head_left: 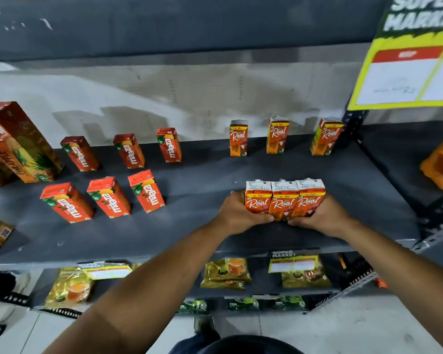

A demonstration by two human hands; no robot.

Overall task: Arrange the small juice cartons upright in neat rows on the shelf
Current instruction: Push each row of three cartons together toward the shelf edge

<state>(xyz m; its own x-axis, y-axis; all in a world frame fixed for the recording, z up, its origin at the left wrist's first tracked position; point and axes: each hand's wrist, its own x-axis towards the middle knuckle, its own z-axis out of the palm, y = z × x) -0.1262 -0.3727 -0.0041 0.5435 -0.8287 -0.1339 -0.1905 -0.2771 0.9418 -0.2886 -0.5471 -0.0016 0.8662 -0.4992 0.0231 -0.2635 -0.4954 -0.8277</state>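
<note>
Left hand point(237, 213) and right hand point(322, 215) are squeezing three small orange Real juice cartons point(284, 200) together upright on the dark grey metal shelf point(202, 180).

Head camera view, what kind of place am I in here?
Most likely a small supermarket aisle: a yellow price sign partly reading "Super Market", a dark grey metal shelf with small orange juice cartons in rows, and packaged goods on the rack below.

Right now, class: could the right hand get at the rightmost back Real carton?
Probably yes: bare shelf lies between, but the right hand is busy holding three cartons.
</note>
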